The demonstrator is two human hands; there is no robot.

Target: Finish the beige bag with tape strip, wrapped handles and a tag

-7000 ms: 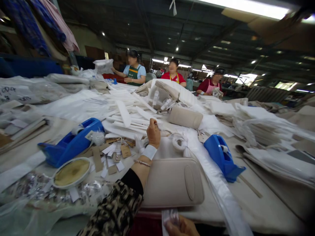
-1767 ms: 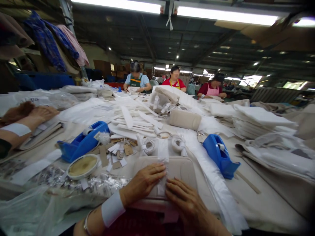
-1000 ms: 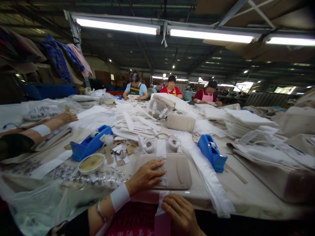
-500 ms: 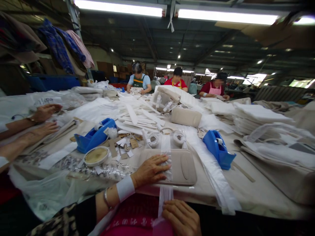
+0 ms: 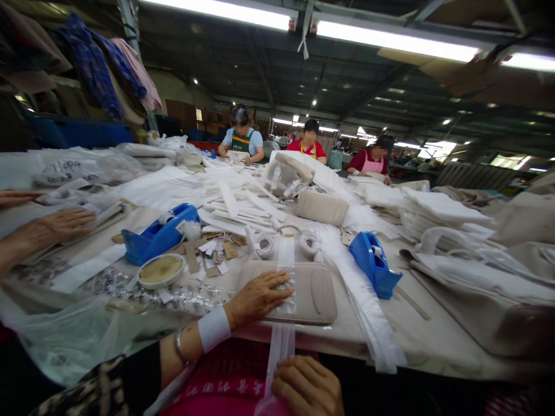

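My left hand (image 5: 260, 294) lies flat, fingers stretched, on a beige padded fabric piece (image 5: 318, 292) at the table's near edge. Under its fingertips runs a translucent white plastic strip (image 5: 286, 254) that crosses the piece and hangs over the edge. Low at my lap, my right hand (image 5: 306, 381) has its fingers curled around the strip's hanging end. Two round coils, a left one (image 5: 263, 245) and a right one (image 5: 309, 244), sit just behind the beige piece, with the strip passing between them. My right fingertips are partly hidden.
Blue tape dispensers stand left (image 5: 160, 234) and right (image 5: 375, 264). Near the left one are a round tub (image 5: 161, 270) and scattered tags (image 5: 212, 254). White foam sheets (image 5: 234, 199) are heaped behind. A co-worker's hand (image 5: 60, 225) reaches in at left; several people work across the table.
The view has shifted slightly, so the table appears a little farther left. The co-worker's hands at left have moved apart and outward. My hands keep about the same hold.
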